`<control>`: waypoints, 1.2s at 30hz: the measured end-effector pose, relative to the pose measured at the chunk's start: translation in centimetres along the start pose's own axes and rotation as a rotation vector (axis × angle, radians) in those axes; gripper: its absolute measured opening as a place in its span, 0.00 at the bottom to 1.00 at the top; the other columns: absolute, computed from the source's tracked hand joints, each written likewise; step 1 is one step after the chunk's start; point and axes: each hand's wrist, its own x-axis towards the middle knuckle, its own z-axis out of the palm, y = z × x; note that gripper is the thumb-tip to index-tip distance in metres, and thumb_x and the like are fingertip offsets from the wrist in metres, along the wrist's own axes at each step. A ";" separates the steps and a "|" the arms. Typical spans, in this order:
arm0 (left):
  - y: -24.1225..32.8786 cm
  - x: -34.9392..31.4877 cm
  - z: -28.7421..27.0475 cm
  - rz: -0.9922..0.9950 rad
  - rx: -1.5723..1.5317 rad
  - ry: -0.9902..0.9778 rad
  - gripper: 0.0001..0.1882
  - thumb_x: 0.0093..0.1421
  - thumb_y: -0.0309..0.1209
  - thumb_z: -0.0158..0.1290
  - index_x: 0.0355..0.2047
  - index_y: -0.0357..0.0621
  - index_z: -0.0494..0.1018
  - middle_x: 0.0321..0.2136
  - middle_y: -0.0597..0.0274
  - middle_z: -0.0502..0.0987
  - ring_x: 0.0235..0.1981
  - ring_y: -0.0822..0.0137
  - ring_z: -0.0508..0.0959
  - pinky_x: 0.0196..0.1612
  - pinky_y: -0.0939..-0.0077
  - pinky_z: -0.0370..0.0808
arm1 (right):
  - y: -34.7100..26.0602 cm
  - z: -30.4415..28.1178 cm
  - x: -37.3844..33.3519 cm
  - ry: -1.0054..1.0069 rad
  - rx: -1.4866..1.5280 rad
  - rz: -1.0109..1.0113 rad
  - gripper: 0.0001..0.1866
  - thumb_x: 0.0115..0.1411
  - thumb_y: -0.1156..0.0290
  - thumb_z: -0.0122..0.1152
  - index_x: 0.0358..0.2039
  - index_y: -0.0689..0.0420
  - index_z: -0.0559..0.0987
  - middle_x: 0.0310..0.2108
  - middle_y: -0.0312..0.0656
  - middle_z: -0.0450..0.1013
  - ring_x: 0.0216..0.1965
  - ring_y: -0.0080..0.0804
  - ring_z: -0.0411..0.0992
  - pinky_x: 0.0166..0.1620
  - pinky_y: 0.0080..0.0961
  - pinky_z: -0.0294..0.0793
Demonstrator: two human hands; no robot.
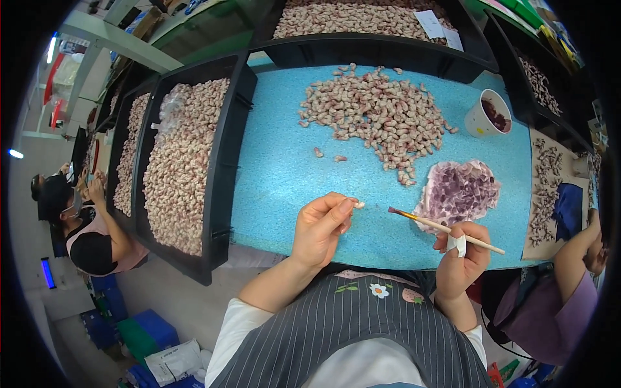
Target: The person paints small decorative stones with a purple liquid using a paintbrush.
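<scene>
My left hand [317, 229] pinches a small whitish, peanut-like piece [358, 204] between thumb and fingertips, above the near part of the blue table mat [278, 174]. In my right hand [464, 258] is a thin paintbrush [427, 222] with a pale wooden handle. Its dark reddish tip points left, a short way from the piece and not touching it. White wrapping covers a finger of the right hand. Beyond the brush lies a crumpled white wad [460, 191] with purple stains. Farther off spreads a loose pile of cream and reddish pieces [375, 110]; two lie apart from it.
A paper cup [477, 120] with dark red contents stands at the mat's right. Black crates of similar pieces flank it: left crate [223, 161], far crate [381, 57], right crate [517, 84]. Co-workers sit at left [97, 239] and right [537, 310].
</scene>
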 end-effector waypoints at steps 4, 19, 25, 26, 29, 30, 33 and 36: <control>-0.4 -0.6 0.0 0.045 0.057 -0.020 0.05 0.57 0.25 0.51 0.31 0.36 0.74 0.24 0.65 0.71 0.20 0.79 0.64 0.23 0.86 0.60 | -0.5 0.7 0.0 -0.055 0.158 0.012 0.06 0.57 0.76 0.52 0.33 0.63 0.67 0.25 0.42 0.69 0.22 0.23 0.68 0.26 0.16 0.70; 7.8 2.7 -4.2 0.430 -0.063 0.090 0.18 0.59 0.26 0.46 0.49 0.34 0.63 0.35 0.59 0.70 0.26 0.74 0.67 0.25 0.83 0.66 | 0.6 0.1 0.3 0.059 -0.041 -0.002 0.11 0.57 0.66 0.53 0.34 0.61 0.69 0.25 0.38 0.67 0.21 0.20 0.64 0.23 0.12 0.61; 6.7 6.1 -3.9 0.448 1.429 0.006 0.19 0.50 0.17 0.50 0.44 0.41 0.69 0.38 0.54 0.70 0.30 0.61 0.73 0.34 0.72 0.70 | 0.5 0.5 0.5 0.034 0.025 0.012 0.06 0.57 0.74 0.52 0.33 0.62 0.68 0.23 0.39 0.68 0.21 0.21 0.67 0.24 0.13 0.67; 6.5 6.6 -3.6 0.399 1.354 -0.027 0.13 0.49 0.18 0.51 0.37 0.38 0.72 0.35 0.53 0.70 0.30 0.57 0.72 0.34 0.70 0.70 | 0.5 0.5 0.5 0.035 0.030 0.016 0.06 0.57 0.74 0.52 0.33 0.62 0.68 0.22 0.39 0.68 0.21 0.20 0.67 0.24 0.13 0.67; 6.1 7.5 -4.5 0.447 1.413 -0.012 0.06 0.49 0.20 0.52 0.30 0.36 0.73 0.29 0.54 0.72 0.27 0.58 0.73 0.32 0.71 0.70 | 0.5 0.3 0.4 0.033 0.043 0.028 0.06 0.57 0.75 0.52 0.33 0.62 0.68 0.22 0.39 0.68 0.20 0.21 0.67 0.24 0.13 0.66; 6.0 7.4 -4.6 0.447 1.413 -0.014 0.06 0.49 0.20 0.52 0.30 0.36 0.73 0.29 0.54 0.72 0.27 0.58 0.73 0.32 0.71 0.70 | 0.4 0.2 0.3 0.027 0.054 0.037 0.05 0.57 0.75 0.52 0.33 0.62 0.68 0.23 0.40 0.68 0.21 0.21 0.67 0.24 0.13 0.66; 5.4 6.4 -4.1 0.463 1.363 0.045 0.03 0.50 0.22 0.53 0.25 0.34 0.73 0.24 0.56 0.72 0.23 0.62 0.73 0.28 0.72 0.70 | 0.2 0.4 0.3 0.023 0.081 0.035 0.05 0.57 0.76 0.53 0.33 0.62 0.68 0.24 0.41 0.68 0.21 0.21 0.67 0.25 0.14 0.68; 4.9 3.4 -2.1 0.417 1.199 -0.055 0.03 0.51 0.22 0.54 0.25 0.34 0.73 0.23 0.57 0.72 0.22 0.68 0.72 0.25 0.75 0.69 | -0.4 0.7 0.6 -0.020 0.106 0.030 0.06 0.57 0.77 0.52 0.33 0.63 0.67 0.24 0.42 0.68 0.22 0.22 0.67 0.26 0.15 0.69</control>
